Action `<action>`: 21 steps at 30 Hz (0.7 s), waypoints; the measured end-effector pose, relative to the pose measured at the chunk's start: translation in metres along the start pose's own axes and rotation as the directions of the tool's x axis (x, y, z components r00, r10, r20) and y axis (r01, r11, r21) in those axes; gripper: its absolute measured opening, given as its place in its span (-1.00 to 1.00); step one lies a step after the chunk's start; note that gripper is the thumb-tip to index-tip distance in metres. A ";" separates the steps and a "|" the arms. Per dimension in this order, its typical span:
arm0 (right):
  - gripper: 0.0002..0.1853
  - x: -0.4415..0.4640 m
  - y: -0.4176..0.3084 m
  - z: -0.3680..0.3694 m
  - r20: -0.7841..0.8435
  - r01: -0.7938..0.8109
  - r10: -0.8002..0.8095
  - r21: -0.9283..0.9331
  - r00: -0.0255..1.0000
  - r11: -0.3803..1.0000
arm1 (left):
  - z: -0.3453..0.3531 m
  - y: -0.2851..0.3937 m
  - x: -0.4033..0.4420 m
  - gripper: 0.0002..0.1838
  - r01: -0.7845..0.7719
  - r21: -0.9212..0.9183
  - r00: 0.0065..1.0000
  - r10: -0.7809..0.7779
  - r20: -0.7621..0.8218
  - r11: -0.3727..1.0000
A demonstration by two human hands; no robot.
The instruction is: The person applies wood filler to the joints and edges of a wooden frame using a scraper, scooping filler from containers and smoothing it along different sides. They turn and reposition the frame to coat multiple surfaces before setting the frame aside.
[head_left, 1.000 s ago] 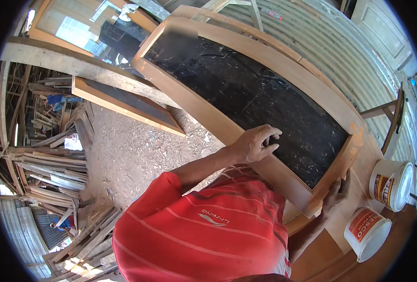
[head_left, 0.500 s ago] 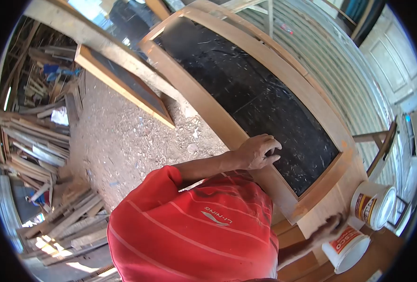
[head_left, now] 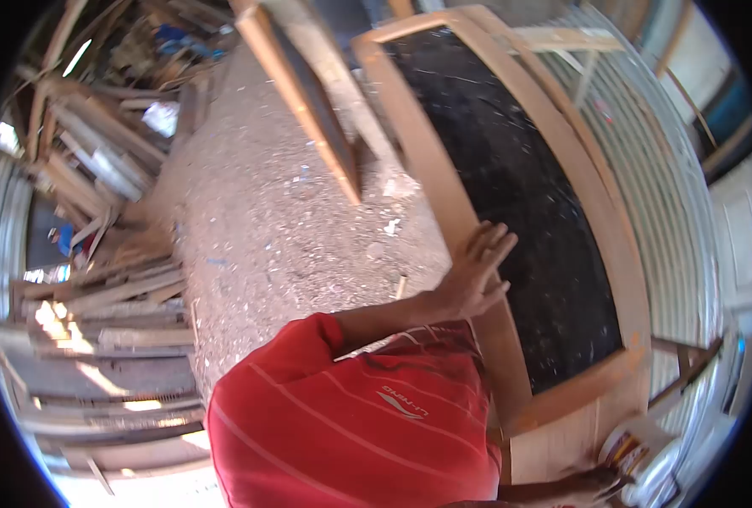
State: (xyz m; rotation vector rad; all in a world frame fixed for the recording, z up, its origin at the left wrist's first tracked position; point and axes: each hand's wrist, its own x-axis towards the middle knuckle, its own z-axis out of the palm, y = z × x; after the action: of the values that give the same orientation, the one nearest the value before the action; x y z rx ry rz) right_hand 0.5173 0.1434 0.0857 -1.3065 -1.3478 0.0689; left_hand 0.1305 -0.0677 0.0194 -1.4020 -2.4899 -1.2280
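A long wooden frame (head_left: 440,178) with a dark panel (head_left: 554,279) set inside it lies in front of me. White flecks dot the panel. My left hand (head_left: 478,269) rests over the near long rail of the frame, its fingers stretched out and apart, with nothing in it. At the lower right my right hand (head_left: 598,486) is beside a white bucket (head_left: 645,457) with a coloured label. That hand is smeared by motion, so I cannot make out its fingers or whether it touches the bucket.
Another framed panel (head_left: 304,106) leans by a pale beam (head_left: 342,85) on the left. Stacked timber (head_left: 113,288) fills the far left. Wood chips cover the floor (head_left: 283,220). Corrugated metal sheeting (head_left: 672,220) stands along the right.
The view has turned, shifting the frame right and down. My left hand has gone from curled to stretched out. My right hand and the bucket now sit lower; the second bucket is no longer clearly seen.
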 end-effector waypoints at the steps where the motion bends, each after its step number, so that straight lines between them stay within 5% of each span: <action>1: -0.42 -0.007 0.000 0.006 0.039 -0.009 0.009 0.008 0.999 1.000 | -0.005 0.003 -0.005 -0.03 0.034 0.043 0.999 -0.035 0.011 0.998; 4: -0.44 -0.018 0.001 0.017 0.108 -0.013 0.009 0.034 0.994 0.999 | -0.010 0.019 -0.016 0.02 0.100 0.134 0.994 -0.105 0.032 0.986; 10: -0.46 -0.025 0.000 0.025 0.186 -0.017 0.003 0.075 0.983 0.997 | -0.011 0.008 -0.031 0.04 0.027 0.149 0.937 -0.077 0.341 0.989; 13: -0.47 -0.027 0.002 0.028 0.211 -0.007 -0.013 0.095 0.977 0.995 | -0.012 0.010 -0.024 0.07 0.130 0.112 0.921 -0.162 0.354 0.985; 18: -0.48 -0.025 0.012 0.029 0.231 0.002 -0.026 0.105 0.973 0.994 | -0.006 0.017 -0.023 0.04 0.061 0.198 0.984 -0.092 0.151 0.978; 21: -0.48 -0.010 0.030 0.015 0.210 0.015 -0.034 0.093 0.977 0.996 | -0.014 0.018 -0.021 -0.05 0.105 0.151 0.939 -0.148 0.309 0.983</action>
State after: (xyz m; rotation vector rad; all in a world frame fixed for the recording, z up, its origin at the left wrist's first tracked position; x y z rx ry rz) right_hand 0.5216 0.1565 0.0540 -1.2313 -1.5226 0.2559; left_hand 0.1510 -0.0864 0.0319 -1.5350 -2.8551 -0.8889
